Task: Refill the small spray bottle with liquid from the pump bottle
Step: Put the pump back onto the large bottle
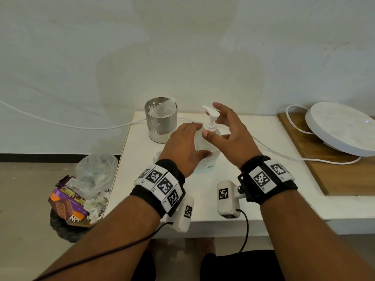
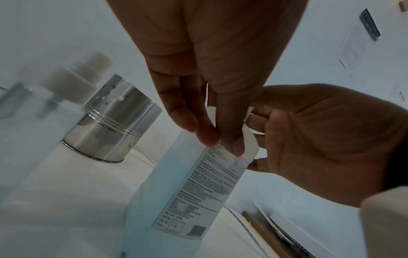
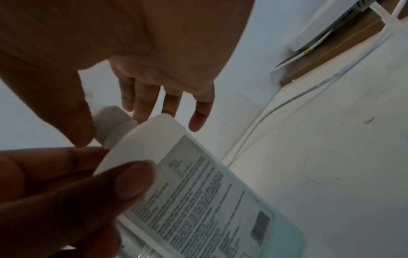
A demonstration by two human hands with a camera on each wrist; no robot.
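Note:
The pump bottle (image 1: 211, 157), clear with pale blue liquid, a printed label and a white pump head (image 1: 210, 112), stands mid-table. My left hand (image 1: 194, 138) grips its shoulder, fingertips (image 2: 209, 137) on the label side and thumb across the front. My right hand (image 1: 221, 122) is open, its fingers (image 3: 196, 120) spread around the white pump collar (image 3: 114, 124) with gaps showing. The small spray bottle (image 1: 157, 156) stands just left of the pump bottle, mostly hidden behind my left hand; in the left wrist view the spray bottle (image 2: 33, 113) is a blurred shape with a white cap.
A perforated steel cup (image 1: 161, 122) holding tissue stands behind and left of the bottles. A white cable (image 1: 274, 152) crosses the table (image 1: 203, 195) toward a round white device (image 1: 341, 128) on a wooden board (image 1: 324, 169). A full waste bin (image 1: 81, 197) sits on the floor, left.

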